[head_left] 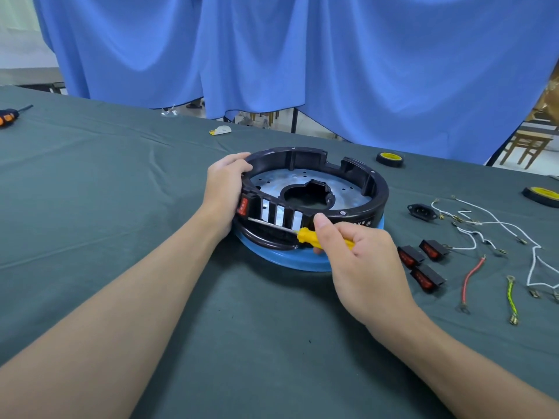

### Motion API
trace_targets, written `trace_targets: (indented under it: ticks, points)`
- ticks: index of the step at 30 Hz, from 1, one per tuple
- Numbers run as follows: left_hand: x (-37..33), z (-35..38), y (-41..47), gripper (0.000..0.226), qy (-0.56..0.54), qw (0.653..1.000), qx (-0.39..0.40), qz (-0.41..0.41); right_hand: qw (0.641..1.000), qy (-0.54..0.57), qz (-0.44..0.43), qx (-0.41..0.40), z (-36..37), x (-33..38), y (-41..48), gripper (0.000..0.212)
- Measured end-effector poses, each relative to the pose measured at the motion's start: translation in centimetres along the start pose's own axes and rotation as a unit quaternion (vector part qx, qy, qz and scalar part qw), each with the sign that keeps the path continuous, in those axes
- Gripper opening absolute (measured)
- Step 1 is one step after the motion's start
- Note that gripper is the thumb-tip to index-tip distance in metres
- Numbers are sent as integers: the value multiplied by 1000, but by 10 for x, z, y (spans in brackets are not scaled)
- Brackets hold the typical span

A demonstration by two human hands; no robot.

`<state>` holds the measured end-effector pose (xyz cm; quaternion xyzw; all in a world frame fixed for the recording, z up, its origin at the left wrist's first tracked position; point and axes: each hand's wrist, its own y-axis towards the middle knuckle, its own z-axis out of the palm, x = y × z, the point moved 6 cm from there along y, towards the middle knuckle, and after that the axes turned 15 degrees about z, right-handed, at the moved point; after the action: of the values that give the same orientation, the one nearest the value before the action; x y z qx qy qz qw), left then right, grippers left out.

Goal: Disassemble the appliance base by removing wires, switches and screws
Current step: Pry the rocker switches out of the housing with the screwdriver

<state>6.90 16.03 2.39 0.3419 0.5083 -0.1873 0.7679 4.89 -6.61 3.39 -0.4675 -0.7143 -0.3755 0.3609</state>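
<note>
Three red rocker switches [421, 261] already lie loose on the tabletop [121, 176] to the right of the appliance base [314, 192], near a black socket [422, 210] and several freed wires [496, 234]. One red switch [243, 206] is still seated in the left wall of the base, and this one seems to be the piece in work. The base, a black ring on a blue disc, stands at the middle of the tabletop, open side up. The left hand [225, 192] is clasped around the left rim, the fingers curled over the top edge just above the seated switch, so this hand is the nearer one to it. The right hand [360, 261] is closed around the yellow handle of a screwdriver [305, 235] at the near right side. The long axis of the tool runs from near right to far left, and its metal shaft points along the inside of the near wall toward the back of the switch. The tip itself is too small to judge for contact. The switch therefore lies left of the right-hand fingers, along the shaft's line, and probably must be pushed outward through the wall. Another screwdriver [10, 114] with an orange and black handle lies far left.
</note>
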Motion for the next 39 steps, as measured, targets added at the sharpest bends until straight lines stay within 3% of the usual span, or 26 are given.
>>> trace_targets:
  ticks: [7,11,13,23,32,36,39]
  points:
    - [3,-2,2,33,4,1000,8,-6,989,83,117,46,4,-15,0,52]
    - [4,-2,3,32,7,1000,17,-3,991,-3,-104,-81,-7,14,-15,50]
    - [3,-1,5,31,9,1000,15,0,981,-13,-155,-114,-7,20,-21,42]
    - [2,-1,5,27,-14,1000,25,-1,967,-91,-217,-99,6,30,-26,45]
    - [5,-6,14,27,-72,992,98,-31,942,-151,-277,-118,1,33,-45,40]
    - [6,-6,15,23,-65,991,110,-25,956,-78,-250,-136,-12,34,-41,35]
    - [7,-7,17,22,-60,992,111,-20,979,56,-166,-100,-19,31,-36,24]
